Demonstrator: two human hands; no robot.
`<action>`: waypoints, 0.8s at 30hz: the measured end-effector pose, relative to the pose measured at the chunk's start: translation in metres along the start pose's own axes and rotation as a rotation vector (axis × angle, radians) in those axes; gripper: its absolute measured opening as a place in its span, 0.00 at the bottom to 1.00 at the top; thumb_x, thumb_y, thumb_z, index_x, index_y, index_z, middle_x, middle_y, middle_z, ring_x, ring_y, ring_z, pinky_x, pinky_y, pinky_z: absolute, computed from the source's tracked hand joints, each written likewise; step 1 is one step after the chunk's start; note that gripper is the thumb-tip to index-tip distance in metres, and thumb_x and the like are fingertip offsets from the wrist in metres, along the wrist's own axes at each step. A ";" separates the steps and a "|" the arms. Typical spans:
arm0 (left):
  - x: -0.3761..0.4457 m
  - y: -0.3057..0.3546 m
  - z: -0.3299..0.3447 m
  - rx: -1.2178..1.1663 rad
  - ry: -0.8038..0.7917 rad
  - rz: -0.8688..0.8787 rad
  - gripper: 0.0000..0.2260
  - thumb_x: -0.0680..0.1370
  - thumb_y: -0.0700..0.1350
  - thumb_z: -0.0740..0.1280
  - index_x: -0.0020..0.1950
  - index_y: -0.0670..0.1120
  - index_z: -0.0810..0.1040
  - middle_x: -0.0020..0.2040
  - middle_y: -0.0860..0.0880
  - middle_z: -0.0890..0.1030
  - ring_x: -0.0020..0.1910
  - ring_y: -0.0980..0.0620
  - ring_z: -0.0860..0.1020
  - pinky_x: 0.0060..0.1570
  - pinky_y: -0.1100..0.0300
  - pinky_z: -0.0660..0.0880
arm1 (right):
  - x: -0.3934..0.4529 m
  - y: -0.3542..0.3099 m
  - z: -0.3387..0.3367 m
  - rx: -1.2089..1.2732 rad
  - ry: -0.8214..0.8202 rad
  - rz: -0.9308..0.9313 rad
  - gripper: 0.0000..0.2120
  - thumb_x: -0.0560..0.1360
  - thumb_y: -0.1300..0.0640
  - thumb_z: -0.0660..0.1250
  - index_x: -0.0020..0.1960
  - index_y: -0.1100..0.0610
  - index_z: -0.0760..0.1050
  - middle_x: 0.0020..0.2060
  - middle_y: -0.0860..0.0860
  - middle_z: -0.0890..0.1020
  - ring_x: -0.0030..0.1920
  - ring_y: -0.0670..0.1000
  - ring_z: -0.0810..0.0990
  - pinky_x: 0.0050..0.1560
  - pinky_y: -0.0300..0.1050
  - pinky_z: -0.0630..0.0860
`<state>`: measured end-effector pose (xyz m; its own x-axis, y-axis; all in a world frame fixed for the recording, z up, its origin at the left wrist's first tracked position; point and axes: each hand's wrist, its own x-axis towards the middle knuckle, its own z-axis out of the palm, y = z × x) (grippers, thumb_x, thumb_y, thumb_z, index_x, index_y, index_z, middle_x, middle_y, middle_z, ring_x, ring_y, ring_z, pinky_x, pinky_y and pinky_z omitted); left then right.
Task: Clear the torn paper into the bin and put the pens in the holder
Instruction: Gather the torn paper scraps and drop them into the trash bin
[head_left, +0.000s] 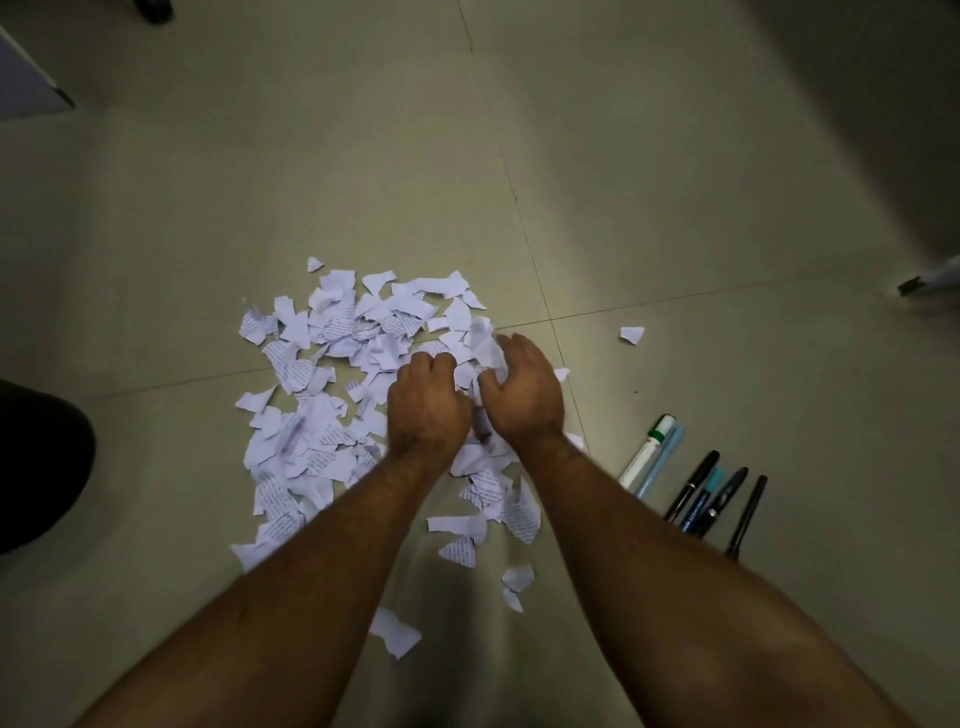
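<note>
I see torn paper (332, 384) heaped on the tiled floor (675, 182), left hand (426, 410) and right hand (522, 392) side by side, fingers curled gripping scraps, pens (696, 483) lying just right of the heap

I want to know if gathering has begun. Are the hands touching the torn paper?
Touching. The head view shows the left hand and right hand curled into the torn paper pile, with scraps bunched between their fingers.

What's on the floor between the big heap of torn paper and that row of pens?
In the head view, mostly bare floor tile; one small paper scrap lies between the paper heap and the pens.
</note>
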<state>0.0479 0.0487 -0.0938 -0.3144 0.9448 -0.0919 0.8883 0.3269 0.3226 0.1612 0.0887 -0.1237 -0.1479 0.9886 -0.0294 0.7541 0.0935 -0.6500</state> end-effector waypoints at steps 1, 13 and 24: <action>-0.001 -0.004 -0.002 0.013 -0.001 0.001 0.16 0.76 0.47 0.67 0.64 0.45 0.74 0.59 0.42 0.76 0.56 0.43 0.75 0.53 0.51 0.74 | 0.001 0.000 -0.002 -0.061 0.050 0.001 0.29 0.72 0.45 0.57 0.68 0.59 0.73 0.66 0.60 0.76 0.68 0.62 0.72 0.68 0.55 0.69; 0.002 0.003 0.015 -0.045 -0.054 -0.014 0.18 0.76 0.47 0.67 0.64 0.46 0.73 0.59 0.43 0.76 0.57 0.43 0.75 0.54 0.50 0.75 | 0.015 0.031 -0.012 -0.217 -0.059 0.171 0.34 0.76 0.44 0.55 0.76 0.62 0.62 0.75 0.63 0.62 0.77 0.60 0.57 0.76 0.52 0.55; -0.020 -0.040 0.009 0.099 -0.280 -0.218 0.41 0.71 0.71 0.60 0.78 0.54 0.53 0.77 0.42 0.58 0.73 0.40 0.63 0.65 0.44 0.68 | -0.030 -0.003 0.015 -0.151 -0.168 -0.018 0.32 0.69 0.42 0.64 0.68 0.57 0.74 0.69 0.59 0.74 0.70 0.62 0.69 0.69 0.54 0.67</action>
<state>0.0222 0.0167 -0.1134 -0.4085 0.8170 -0.4070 0.8429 0.5087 0.1752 0.1535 0.0566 -0.1322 -0.2571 0.9542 -0.1532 0.8357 0.1399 -0.5310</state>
